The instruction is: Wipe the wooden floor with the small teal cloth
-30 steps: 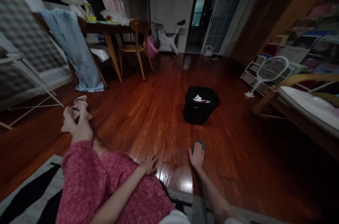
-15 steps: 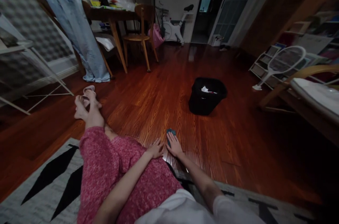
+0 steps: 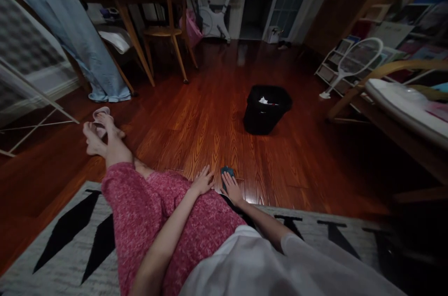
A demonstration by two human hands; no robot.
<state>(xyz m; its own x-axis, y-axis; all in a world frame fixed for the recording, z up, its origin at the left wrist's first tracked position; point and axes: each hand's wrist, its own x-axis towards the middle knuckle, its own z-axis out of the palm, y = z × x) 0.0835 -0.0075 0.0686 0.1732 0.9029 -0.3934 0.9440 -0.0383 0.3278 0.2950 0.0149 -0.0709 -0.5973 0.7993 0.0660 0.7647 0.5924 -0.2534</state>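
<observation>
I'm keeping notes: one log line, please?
right hand: on teal cloth | left hand: by pink trousers | black bin: on floor ahead

Left grip [image 3: 202,181] and right grip [image 3: 232,188] rest palm-down.

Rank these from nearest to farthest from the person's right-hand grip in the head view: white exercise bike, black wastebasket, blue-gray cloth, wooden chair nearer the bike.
1. Blue-gray cloth: partly under the right-hand grip.
2. Black wastebasket: ahead, to the right.
3. Wooden chair: farther ahead, to the left.
4. White exercise bike: beyond the chair, toward the back.
</observation>
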